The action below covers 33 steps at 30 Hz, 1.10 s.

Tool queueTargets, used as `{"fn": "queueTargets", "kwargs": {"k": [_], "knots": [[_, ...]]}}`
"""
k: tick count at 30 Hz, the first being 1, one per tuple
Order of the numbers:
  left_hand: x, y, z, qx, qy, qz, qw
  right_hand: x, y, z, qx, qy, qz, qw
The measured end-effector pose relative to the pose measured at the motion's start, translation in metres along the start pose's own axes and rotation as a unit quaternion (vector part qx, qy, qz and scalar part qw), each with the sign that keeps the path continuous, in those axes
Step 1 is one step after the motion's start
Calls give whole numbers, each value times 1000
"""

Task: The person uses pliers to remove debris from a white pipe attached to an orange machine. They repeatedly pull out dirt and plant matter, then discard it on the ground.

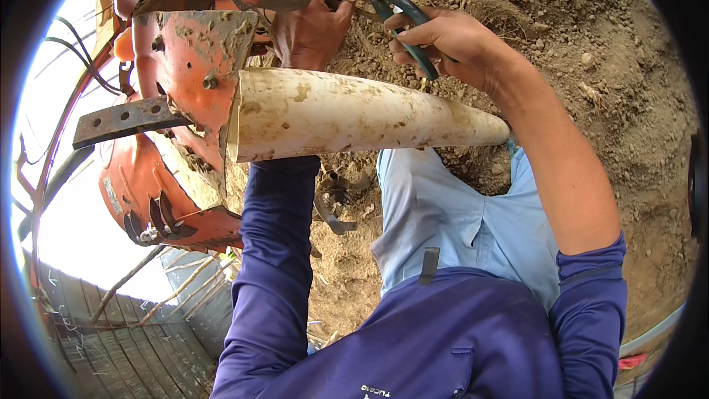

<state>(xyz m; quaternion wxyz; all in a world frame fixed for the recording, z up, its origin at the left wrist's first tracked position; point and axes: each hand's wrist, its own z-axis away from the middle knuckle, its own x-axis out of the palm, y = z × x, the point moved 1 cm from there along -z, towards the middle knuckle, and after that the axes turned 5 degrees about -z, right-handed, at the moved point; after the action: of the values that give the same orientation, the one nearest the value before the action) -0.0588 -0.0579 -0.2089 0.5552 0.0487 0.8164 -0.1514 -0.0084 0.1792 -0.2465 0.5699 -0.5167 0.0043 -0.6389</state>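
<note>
A: Start at the left. What is fitted there?
B: A flat dark metal bar [122, 122] with a row of holes. It projects from a muddy orange plate [196, 41], which carries a bolt [210, 82].
A: What lies below the bar?
B: A curved orange guard [148, 188], with dark metal pieces along its lower edge.
A: State the position of the left grip.
B: The left grip [310, 33] is beyond the white pipe, to the right of the orange plate. The left sleeve [275, 236] passes under the pipe. The fingers are bent close together near thin strands; whether they have hold of anything, I cannot tell.
A: Describe the white pipe.
B: The white pipe [369, 111] is stained with mud. It lies crosswise above the thighs: its left end is at the orange plate, its right end beside the right forearm [565, 155].
A: And the tool?
B: The pliers [402, 2] have green-blue handles, spread apart. Their head points up and left, near the left fingertips.
A: State of the right grip?
B: The right grip [450, 48] is closed around the handles, fingers curled. To its right is loose brown soil [605, 52].
</note>
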Motion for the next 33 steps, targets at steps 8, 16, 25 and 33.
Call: {"fn": "queueTargets", "kwargs": {"k": [8,16,25,33], "knots": [[-18,13,-8,-24,-26,18,999,-1,3,-2,2,-9,-13,1000],[-18,12,-11,-27,-42,28,998,-10,7,-9,15,1,69,998],[5,-6,-7,16,4,12,1000,-21,9,-11,34,-15,60,997],[4,-7,-4,-22,-74,75,994,-24,4,-17,29,-40,40,998]]}}
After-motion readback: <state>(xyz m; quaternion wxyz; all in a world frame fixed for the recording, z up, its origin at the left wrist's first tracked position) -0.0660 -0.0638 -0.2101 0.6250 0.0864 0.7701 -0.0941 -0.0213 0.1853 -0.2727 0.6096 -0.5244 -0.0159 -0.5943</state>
